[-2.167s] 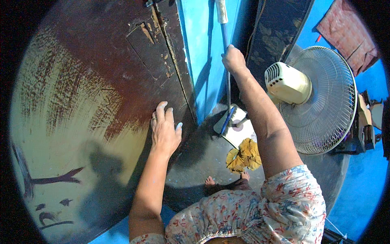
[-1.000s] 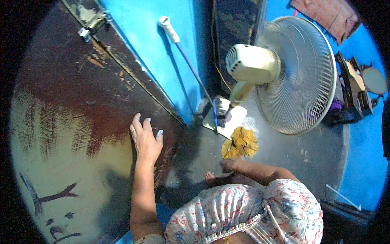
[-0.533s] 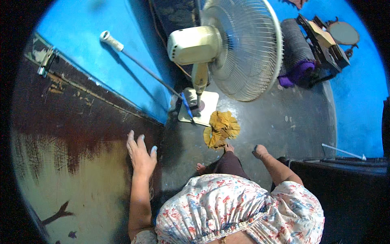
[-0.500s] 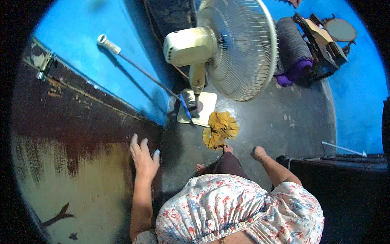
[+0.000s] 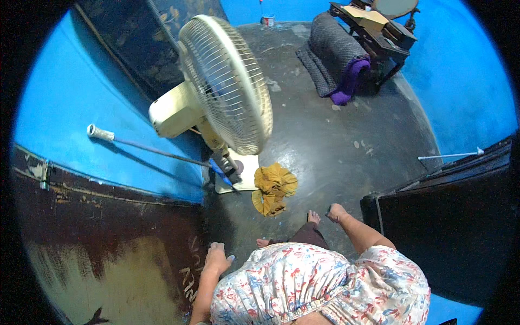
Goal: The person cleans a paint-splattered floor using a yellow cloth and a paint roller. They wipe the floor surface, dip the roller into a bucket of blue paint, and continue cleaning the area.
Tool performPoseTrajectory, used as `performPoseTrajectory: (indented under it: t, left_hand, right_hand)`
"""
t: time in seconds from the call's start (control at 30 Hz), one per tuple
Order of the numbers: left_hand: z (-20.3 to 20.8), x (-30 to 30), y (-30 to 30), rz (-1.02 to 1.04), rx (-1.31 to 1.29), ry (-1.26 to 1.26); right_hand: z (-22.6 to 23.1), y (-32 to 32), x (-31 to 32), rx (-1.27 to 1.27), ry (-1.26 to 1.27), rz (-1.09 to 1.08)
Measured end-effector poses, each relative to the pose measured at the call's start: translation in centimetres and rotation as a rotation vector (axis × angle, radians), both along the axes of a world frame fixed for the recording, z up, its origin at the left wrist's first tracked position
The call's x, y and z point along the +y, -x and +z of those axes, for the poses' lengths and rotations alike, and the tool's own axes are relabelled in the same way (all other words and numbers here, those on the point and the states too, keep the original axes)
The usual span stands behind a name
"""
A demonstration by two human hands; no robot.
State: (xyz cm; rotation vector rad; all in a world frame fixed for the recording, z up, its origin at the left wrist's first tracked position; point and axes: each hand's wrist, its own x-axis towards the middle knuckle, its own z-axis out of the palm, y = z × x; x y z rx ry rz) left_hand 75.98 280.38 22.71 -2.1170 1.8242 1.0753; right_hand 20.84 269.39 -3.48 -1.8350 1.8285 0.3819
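My left hand (image 5: 219, 260) hangs low by the brown and yellowish door panel, its thumb apart from the fingers and nothing in it. Out in front of my body, my right hand (image 5: 336, 212) is held over the floor with its fingers curled in; I see nothing in it. A crumpled mustard-yellow cloth (image 5: 275, 181) lies on the floor ahead of my feet, apart from both hands. Behind it to the left stands a cream pedestal fan (image 5: 225, 86) on a square base (image 5: 248, 172). A long rod with a white end (image 5: 101, 133) leans there, beside a blue-handled thing (image 5: 220, 171).
A rolled grey quilted mat (image 5: 337, 49) with a purple cloth (image 5: 351, 81) rests against a dark dressing table (image 5: 374, 32) at the far right. Dark furniture (image 5: 449, 216) fills the near right, with a white rod (image 5: 452, 155) above it. A small tin (image 5: 268, 20) stands far back.
The view has shifted, so the fan and cloth sit further left and more of the far floor shows. My left hand has dropped nearer my body, its fingers less spread.
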Motion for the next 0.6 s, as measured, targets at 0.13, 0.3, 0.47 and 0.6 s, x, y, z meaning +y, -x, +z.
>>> performPoseTrajectory:
  t: [0.13,0.3,0.47,0.6]
  left_hand:
    - [0.3,-1.5,4.7,-0.04,-0.032,-0.034]
    - [0.8,-5.3,12.8,-0.098,-0.03,-0.041]
    - [1.5,-8.9,21.0,-0.141,0.005,-0.067]
    - [-1.2,-12.4,25.8,-0.18,0.028,-0.055]
  right_hand:
    - [2.3,2.9,0.1,-0.016,0.009,-0.052]
    - [3.6,11.7,1.6,-0.045,-0.203,-0.198]
    - [3.9,23.8,2.7,-0.009,-0.213,-0.39]
    - [3.7,34.1,2.7,0.103,-0.096,-0.498]
